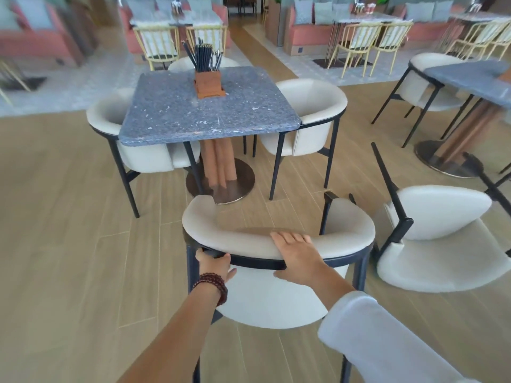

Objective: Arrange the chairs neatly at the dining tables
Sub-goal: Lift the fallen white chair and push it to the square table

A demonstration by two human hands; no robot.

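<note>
No text, label, brand, number or sign can be read anywhere in view (the face of the wooden holder (208,84) on the tabletop (177,117) is too blurred to show any marking).

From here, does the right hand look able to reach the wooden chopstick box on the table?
Probably not. The right hand holds the near chair, which stands between the person and the table; the chopstick box sits toward its far edge.
</note>
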